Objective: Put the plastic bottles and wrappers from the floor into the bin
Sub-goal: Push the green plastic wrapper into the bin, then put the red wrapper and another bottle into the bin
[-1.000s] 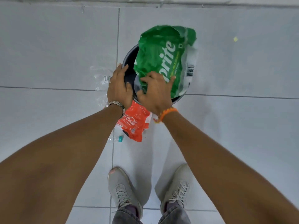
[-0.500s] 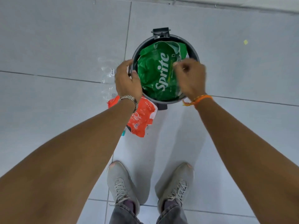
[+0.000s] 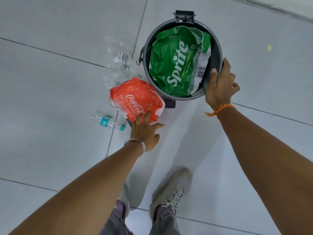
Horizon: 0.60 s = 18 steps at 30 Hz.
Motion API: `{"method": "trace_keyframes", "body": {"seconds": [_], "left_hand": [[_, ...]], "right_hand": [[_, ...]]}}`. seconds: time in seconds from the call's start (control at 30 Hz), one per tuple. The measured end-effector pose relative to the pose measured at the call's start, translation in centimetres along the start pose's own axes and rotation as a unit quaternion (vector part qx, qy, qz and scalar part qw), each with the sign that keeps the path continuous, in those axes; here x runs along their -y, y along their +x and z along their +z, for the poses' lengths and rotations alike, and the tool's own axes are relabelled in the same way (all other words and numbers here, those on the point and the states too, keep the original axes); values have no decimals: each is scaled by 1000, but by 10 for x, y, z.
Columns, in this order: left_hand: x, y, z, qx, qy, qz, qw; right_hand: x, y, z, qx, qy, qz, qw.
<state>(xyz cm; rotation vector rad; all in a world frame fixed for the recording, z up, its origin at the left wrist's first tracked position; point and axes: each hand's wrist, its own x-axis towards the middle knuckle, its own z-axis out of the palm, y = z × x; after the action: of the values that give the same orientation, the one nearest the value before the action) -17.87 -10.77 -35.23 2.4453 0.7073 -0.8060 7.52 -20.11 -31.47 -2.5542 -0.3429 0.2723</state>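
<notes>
A round grey bin [image 3: 218,53] stands on the tiled floor with a crumpled green Sprite wrapper [image 3: 176,65] lying inside it. My right hand [image 3: 220,85] grips the bin's right rim, thumb inside. A red Coca-Cola wrapper [image 3: 135,100] lies on the floor against the bin's left front. My left hand [image 3: 145,131] reaches down to its near edge, fingers spread and touching it. A clear plastic bottle with a teal label and cap [image 3: 108,122] lies left of that hand. Clear plastic wrap [image 3: 118,60] lies on the floor further back, left of the bin.
My two feet in light sneakers [image 3: 171,192] stand on the tiles below the bin. A black hinge bracket [image 3: 184,16] sits at the bin's far rim. A small yellow scrap [image 3: 269,47] lies on the floor to the right.
My right hand let go of the Sprite wrapper, which now rests in the bin, and moved to the bin's right rim. My left hand left the rim and dropped to the red wrapper.
</notes>
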Motion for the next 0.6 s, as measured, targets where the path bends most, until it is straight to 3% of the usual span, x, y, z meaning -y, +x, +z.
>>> {"method": "trace_keyframes", "body": {"seconds": [0.07, 0.13, 0.2, 0.3, 0.4, 0.6], "left_hand": [[-7, 7, 5, 30, -19, -54, 998], [-16, 10, 3, -4, -82, -104, 991], [-27, 1, -4, -115, -166, -122, 972], [-52, -30, -26, -280, -316, -143, 895], [-72, -65, -57, -376, -363, -97, 847], [-82, -80, -92, -448, -219, 68, 864]], "right_hand": [[-1, 0, 1, 0, 2, -2, 1000], [-1, 0, 2, 1, 10, 6, 1000], [0, -1, 3, 0, 10, 15, 1000], [1, -2, 2, 1, 5, 16, 1000], [4, -3, -1, 19, 4, 21, 1000], [6, -3, -3, 25, 15, 33, 999]]}}
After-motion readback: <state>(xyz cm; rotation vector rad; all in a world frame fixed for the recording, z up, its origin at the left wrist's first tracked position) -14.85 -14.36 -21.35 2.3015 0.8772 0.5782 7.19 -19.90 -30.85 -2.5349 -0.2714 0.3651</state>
